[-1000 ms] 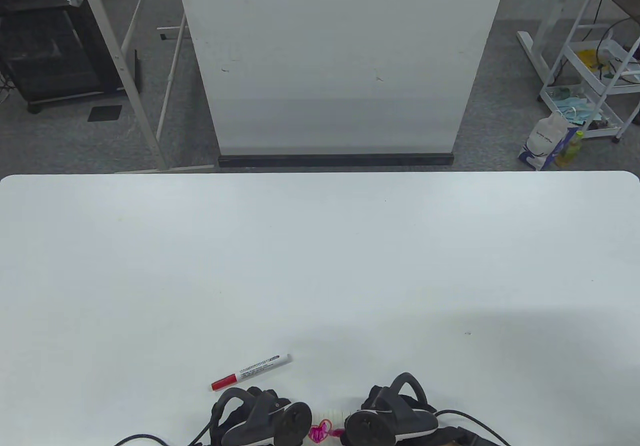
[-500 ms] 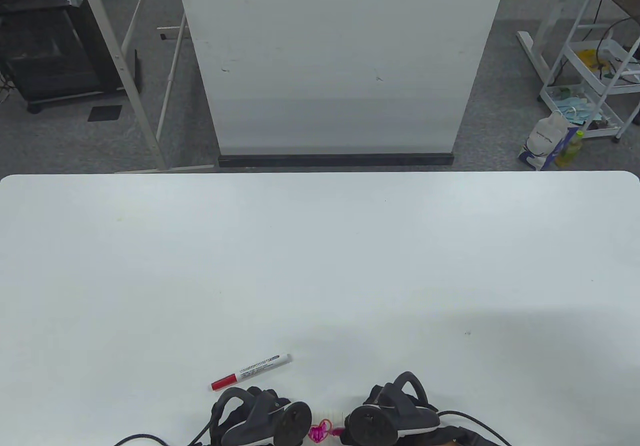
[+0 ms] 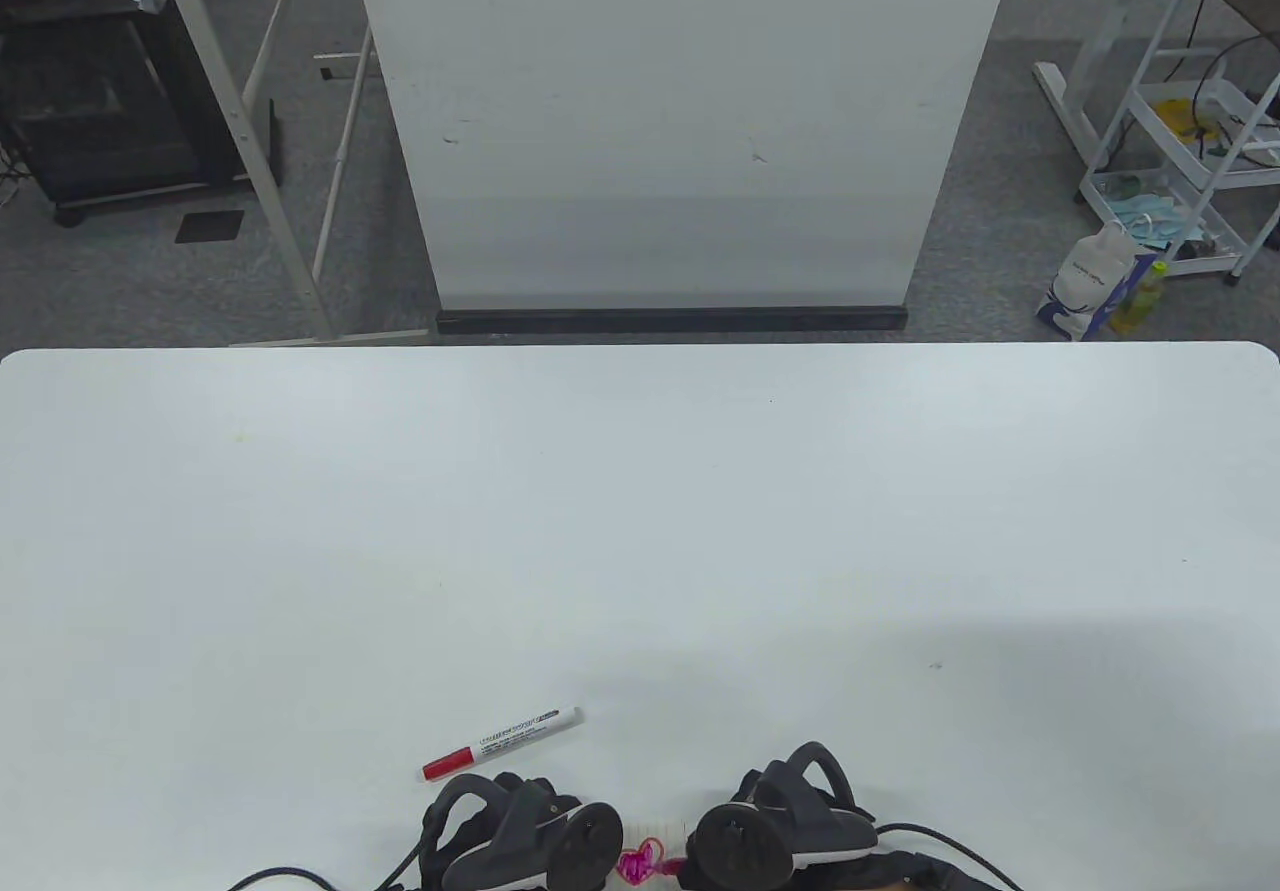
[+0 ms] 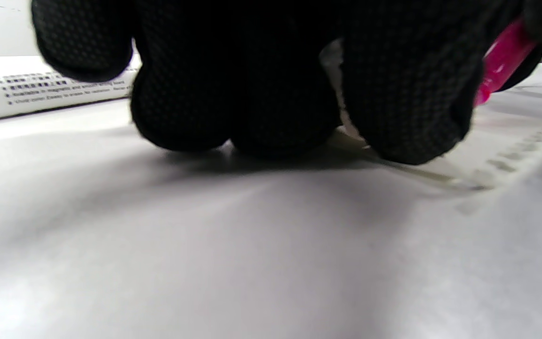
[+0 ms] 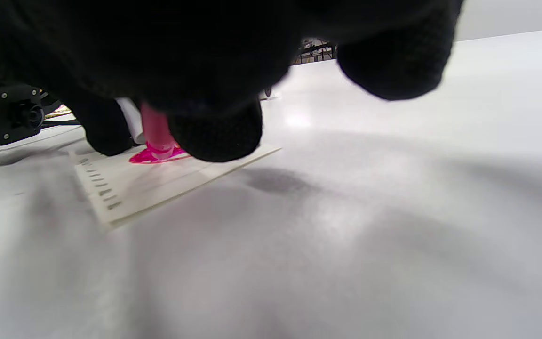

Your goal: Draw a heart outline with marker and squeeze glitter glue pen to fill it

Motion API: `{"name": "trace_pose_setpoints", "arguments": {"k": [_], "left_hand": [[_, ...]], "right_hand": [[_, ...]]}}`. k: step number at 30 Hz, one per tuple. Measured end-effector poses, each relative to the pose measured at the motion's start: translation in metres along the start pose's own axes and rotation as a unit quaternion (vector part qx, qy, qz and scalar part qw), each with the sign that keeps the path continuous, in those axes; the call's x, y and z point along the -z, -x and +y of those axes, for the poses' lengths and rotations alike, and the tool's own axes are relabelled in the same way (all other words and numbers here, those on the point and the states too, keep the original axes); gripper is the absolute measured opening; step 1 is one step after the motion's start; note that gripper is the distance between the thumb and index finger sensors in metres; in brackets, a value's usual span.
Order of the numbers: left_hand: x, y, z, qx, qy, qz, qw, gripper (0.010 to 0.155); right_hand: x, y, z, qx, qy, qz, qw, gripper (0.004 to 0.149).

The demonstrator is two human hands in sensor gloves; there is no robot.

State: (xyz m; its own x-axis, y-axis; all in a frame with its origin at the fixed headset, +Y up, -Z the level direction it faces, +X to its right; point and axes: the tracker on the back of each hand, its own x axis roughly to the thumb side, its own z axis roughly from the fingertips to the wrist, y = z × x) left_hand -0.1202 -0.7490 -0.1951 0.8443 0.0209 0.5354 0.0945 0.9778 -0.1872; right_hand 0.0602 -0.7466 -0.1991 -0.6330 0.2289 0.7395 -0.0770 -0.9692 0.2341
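A pink heart [image 3: 640, 863] is drawn on a small white card [image 5: 167, 181] at the table's near edge. My right hand [image 3: 770, 826], under its tracker, grips a pink glitter glue pen [image 5: 155, 127] standing nearly upright. The pen's tip sits in a wet pink patch [image 5: 158, 155] on the card. My left hand [image 3: 530, 831] is just left of the heart, and its fingertips [image 4: 233, 117] press down on the card's edge. The red-capped white marker [image 3: 502, 741] lies on the table just beyond the left hand, touching nothing.
The white table [image 3: 640, 531] stretches away beyond the hands. Cables trail from both trackers at the bottom edge. A white board [image 3: 680, 131] stands on the floor behind the table, with a cart [image 3: 1190, 151] at the far right.
The right hand has shifted very slightly over the heart with the glue pen. The left hand and the marker have not moved.
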Motion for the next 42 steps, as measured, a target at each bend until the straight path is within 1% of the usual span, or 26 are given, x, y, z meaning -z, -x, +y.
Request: {"name": "trace_pose_setpoints", "arguments": {"k": [7,9,13,20,23,26,32,38,42], "left_hand": [[0.0000,0.0000,0.0000,0.000,0.000,0.000,1.000,0.047],[0.0000,0.0000,0.0000,0.000,0.000,0.000,1.000,0.047],[0.0001,0.0001,0.0001,-0.001,0.000,0.000,1.000,0.047],[0.0002,0.0002,0.0001,-0.002,0.000,-0.001,1.000,0.047],[0.0001,0.0002,0.0001,-0.001,0.000,-0.001,1.000,0.047],[0.0002,0.0002,0.0001,-0.002,0.000,-0.001,1.000,0.047],[0.0001,0.0002,0.0000,-0.001,-0.001,-0.001,1.000,0.047],[0.0000,0.0003,0.0001,-0.001,-0.001,-0.001,1.000,0.046],[0.0000,0.0002,0.0002,-0.001,-0.001,-0.001,1.000,0.047]], "right_hand": [[0.0006,0.0015,-0.0028,-0.038,0.027,0.028,0.999,0.047],[0.0005,0.0015,-0.0032,-0.032,0.024,0.028,0.999,0.047],[0.0006,0.0001,-0.0018,-0.004,-0.005,0.013,1.000,0.047],[0.0020,0.0021,-0.0033,-0.032,0.016,0.034,0.999,0.047],[0.0018,0.0011,-0.0038,-0.028,0.008,0.029,0.999,0.047],[0.0014,-0.0013,-0.0032,-0.011,-0.011,0.022,1.000,0.047],[0.0018,-0.0001,-0.0058,-0.046,0.011,0.042,0.998,0.047],[0.0008,-0.0019,-0.0071,-0.030,-0.013,0.029,0.999,0.048],[0.0013,-0.0036,-0.0057,-0.025,-0.007,0.022,0.999,0.048]]}}
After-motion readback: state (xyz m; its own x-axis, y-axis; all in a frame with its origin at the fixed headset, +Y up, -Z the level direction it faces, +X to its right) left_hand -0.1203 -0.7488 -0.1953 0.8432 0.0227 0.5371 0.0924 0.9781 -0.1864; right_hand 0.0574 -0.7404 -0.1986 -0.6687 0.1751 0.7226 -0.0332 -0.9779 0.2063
